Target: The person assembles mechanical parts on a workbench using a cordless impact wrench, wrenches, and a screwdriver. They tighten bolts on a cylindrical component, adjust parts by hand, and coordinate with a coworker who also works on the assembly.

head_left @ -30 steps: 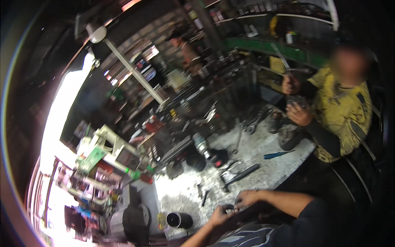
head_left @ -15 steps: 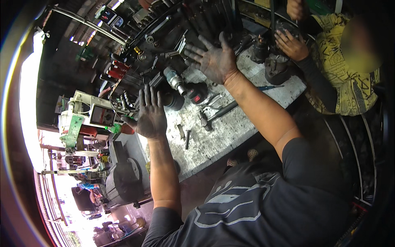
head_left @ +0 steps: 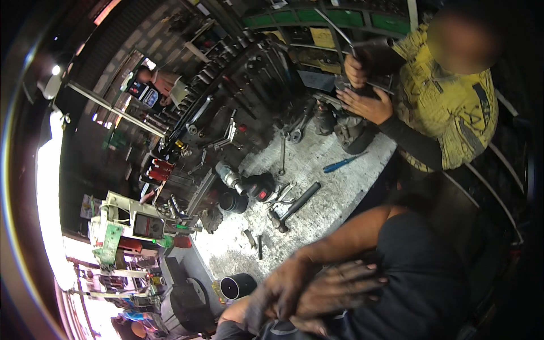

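Note:
My forearms cross in front of my dark shirt at the lower edge. My left hand (head_left: pixel 340 289), darkened with grime, has its fingers stretched out toward the right and holds nothing. Across my left wrist lies my right hand (head_left: pixel 283 283), its fingers smeared by motion. Neither hand touches the workbench (head_left: pixel 323 241). Nearest to them on its worn top are a hammer (head_left: pixel 293 207), a short dark rod (head_left: pixel 260 247) and a small dark metal piece (head_left: pixel 250 238). A black cylinder (head_left: pixel 237 287) stands by the near left corner.
A cordless impact wrench (head_left: pixel 245 184), pliers (head_left: pixel 281 194), a wrench (head_left: pixel 283 156) and a blue-handled screwdriver (head_left: pixel 341 164) lie farther back. At the right, a person in a yellow shirt (head_left: pixel 447 102) has both hands at a vise (head_left: pixel 351 130), one around a metal bar. Tool racks line the back.
Both my hands have dropped from raised above the bench and now cross near my body. The view has shifted. The person at the right now has a metal bar visible in one hand.

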`<act>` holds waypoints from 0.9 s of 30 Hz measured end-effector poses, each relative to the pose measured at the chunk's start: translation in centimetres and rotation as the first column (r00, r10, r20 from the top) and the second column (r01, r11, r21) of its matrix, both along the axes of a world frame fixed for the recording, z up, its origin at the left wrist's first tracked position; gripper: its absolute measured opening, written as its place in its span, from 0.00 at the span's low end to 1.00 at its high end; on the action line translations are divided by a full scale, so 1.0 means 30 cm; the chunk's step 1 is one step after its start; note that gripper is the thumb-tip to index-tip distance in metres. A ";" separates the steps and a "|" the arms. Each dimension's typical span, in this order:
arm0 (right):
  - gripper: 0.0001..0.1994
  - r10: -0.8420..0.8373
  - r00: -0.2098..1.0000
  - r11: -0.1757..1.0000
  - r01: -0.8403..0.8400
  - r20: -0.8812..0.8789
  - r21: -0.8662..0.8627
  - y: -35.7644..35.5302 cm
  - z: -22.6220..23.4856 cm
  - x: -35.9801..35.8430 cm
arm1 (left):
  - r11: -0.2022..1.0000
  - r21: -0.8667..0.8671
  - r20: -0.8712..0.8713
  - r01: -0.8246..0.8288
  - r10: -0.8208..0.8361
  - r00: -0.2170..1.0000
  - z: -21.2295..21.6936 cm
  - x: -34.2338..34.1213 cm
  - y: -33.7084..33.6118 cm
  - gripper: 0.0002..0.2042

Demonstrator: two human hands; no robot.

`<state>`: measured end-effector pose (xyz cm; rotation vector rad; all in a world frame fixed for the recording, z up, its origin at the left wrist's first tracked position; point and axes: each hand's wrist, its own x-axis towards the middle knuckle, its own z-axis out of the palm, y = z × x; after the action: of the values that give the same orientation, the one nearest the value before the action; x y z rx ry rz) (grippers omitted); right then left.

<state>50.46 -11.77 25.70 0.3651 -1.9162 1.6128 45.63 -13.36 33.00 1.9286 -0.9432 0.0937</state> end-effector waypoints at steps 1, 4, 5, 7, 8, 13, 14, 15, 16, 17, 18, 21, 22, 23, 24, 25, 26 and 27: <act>0.24 0.039 0.993 0.997 -0.031 -0.113 0.075 -0.073 -0.006 -0.042 | 1.000 0.025 0.033 -0.019 0.018 0.999 0.010 -0.008 -0.034 0.47; 0.28 0.050 0.978 0.977 -0.090 -0.203 -0.192 -0.120 -0.048 -0.031 | 0.998 -0.034 0.020 -0.046 0.047 0.999 0.046 -0.052 -0.055 0.46; 0.28 0.051 0.979 0.978 -0.089 -0.197 -0.190 -0.124 -0.056 -0.028 | 0.997 -0.057 0.011 -0.057 0.057 0.998 0.056 -0.069 -0.057 0.46; 0.27 0.020 0.986 0.991 -0.041 -0.165 -0.129 -0.115 -0.061 -0.011 | 0.993 -0.089 0.009 -0.078 0.079 0.997 0.080 -0.101 -0.053 0.45; 0.26 0.046 0.986 0.987 -0.070 -0.158 -0.146 -0.113 -0.059 -0.004 | 0.991 -0.100 0.001 -0.092 0.093 0.996 0.091 -0.114 -0.051 0.45; 0.28 0.018 0.999 0.977 -0.028 -0.047 -0.209 -0.138 -0.069 0.032 | 0.980 -0.140 -0.021 -0.139 0.137 0.990 0.159 -0.197 -0.047 0.44; 0.29 0.009 0.998 0.983 -0.020 -0.063 -0.183 -0.143 -0.081 0.032 | 0.977 -0.149 -0.029 -0.155 0.152 0.988 0.169 -0.214 -0.045 0.44; 0.35 0.070 0.996 0.986 -0.079 -0.063 -0.149 -0.137 -0.094 0.031 | 0.974 -0.149 -0.035 -0.172 0.168 0.985 0.178 -0.236 -0.047 0.44; 0.35 0.070 0.997 0.986 -0.073 -0.028 -0.149 -0.140 -0.108 0.020 | 0.970 -0.154 -0.036 -0.186 0.183 0.982 0.182 -0.250 -0.042 0.44; 0.35 0.057 0.998 0.987 -0.055 0.012 -0.151 -0.134 -0.122 0.016 | 0.968 -0.162 -0.036 -0.189 0.186 0.982 0.185 -0.263 -0.040 0.44; 0.33 0.050 0.999 0.979 -0.053 -0.018 -0.196 -0.140 -0.133 0.005 | 0.966 -0.171 -0.034 -0.195 0.192 0.981 0.183 -0.271 -0.037 0.44; 0.28 0.031 0.991 0.956 -0.067 -0.129 -0.285 -0.159 -0.138 -0.004 | 0.962 -0.193 -0.054 -0.196 0.189 0.980 0.170 -0.272 -0.033 0.43; 0.30 0.036 0.989 0.957 -0.075 -0.142 -0.281 -0.164 -0.131 0.005 | 0.961 -0.202 -0.059 -0.187 0.179 0.982 0.166 -0.267 -0.033 0.43; 0.31 0.038 0.987 0.964 -0.077 -0.157 -0.253 -0.166 -0.121 0.015 | 0.959 -0.214 -0.064 -0.185 0.176 0.982 0.164 -0.263 -0.027 0.43; 0.31 0.011 0.989 0.965 -0.049 -0.148 -0.257 -0.171 -0.111 0.031 | 0.958 -0.221 -0.064 -0.180 0.170 0.983 0.161 -0.259 -0.027 0.43; 0.31 -0.001 0.991 0.966 -0.034 -0.134 -0.258 -0.169 -0.097 0.041 | 0.958 -0.220 -0.068 -0.185 0.174 0.982 0.166 -0.264 -0.027 0.42; 0.31 -0.013 0.992 0.979 -0.013 -0.124 -0.205 -0.166 -0.083 0.048 | 0.957 -0.216 -0.071 -0.193 0.182 0.981 0.166 -0.269 -0.032 0.42; 0.31 -0.031 0.994 0.989 0.015 -0.107 -0.147 -0.161 -0.071 0.052 | 0.956 -0.211 -0.073 -0.204 0.193 0.979 0.170 -0.278 -0.036 0.42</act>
<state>52.01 -16.60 23.56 0.3611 -1.7048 1.6714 37.30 -14.45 38.10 1.8072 -0.6729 0.2538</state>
